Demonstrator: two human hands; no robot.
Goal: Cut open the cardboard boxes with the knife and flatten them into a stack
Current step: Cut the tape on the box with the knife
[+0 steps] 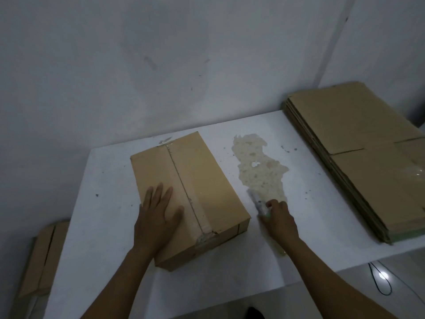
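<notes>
- The left hand (pixel 158 217) lies flat with straight fingers on a closed, brown, rectangular cardboard box (pixel 202 180). A glossy taped seam runs just right of its thumb.
- The right hand (pixel 279 218), just right of the box, curls around a pale, blurred knife (pixel 257 203).
- Well right of that hand, a stack of flattened cardboard (pixel 358 146) rests on the white table (pixel 103 180).

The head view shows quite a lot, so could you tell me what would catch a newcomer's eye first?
A taped cardboard box sits in the middle of the white table, the left hand flat on its top. Just right of it, the right hand grips a blurred knife beside a worn patch. A stack of flattened cardboard lies at the table's far right.
</notes>
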